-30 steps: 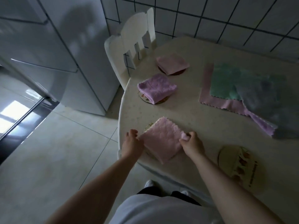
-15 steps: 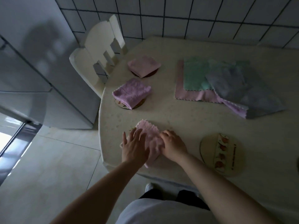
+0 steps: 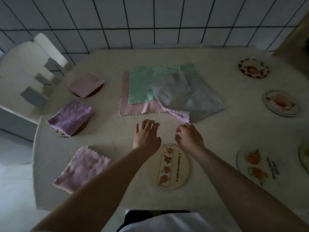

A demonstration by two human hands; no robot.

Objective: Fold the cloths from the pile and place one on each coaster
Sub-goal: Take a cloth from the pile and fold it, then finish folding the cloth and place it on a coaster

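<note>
Hands: left hand (image 3: 146,137) and right hand (image 3: 189,138) hover side by side over bare table (image 3: 217,131), both released, fingers loosely spread and holding nothing.
Room between hands: a strip of free tabletop lies between them and continues ahead up to the pile.
Pile: pile of cloths (image 3: 167,91) lies flat just ahead of both hands; pink cloth at the bottom, green one above it, grey one on top toward the right. Its near pink corner is turned over and points at the right hand, very near its fingertips; I cannot tell if they touch.
Pile axis: the long side runs left to right, parallel to the tiled wall (image 3: 150,22).
Bare coaster: round coaster (image 3: 170,166) lies just under the wrists, its picture strip running away from the person.
Folded cloths: three lie left of the left hand, each on a coaster: pale pink folded cloth (image 3: 83,168) nearest, close to the table edge; purple folded cloth (image 3: 71,117) further ahead; pink folded cloth (image 3: 85,84) furthest.
Right side: more coasters (image 3: 280,102) lie well apart, right of the right hand.
Left edge: white chair (image 3: 28,67) stands against the table beyond the folded cloths.
</note>
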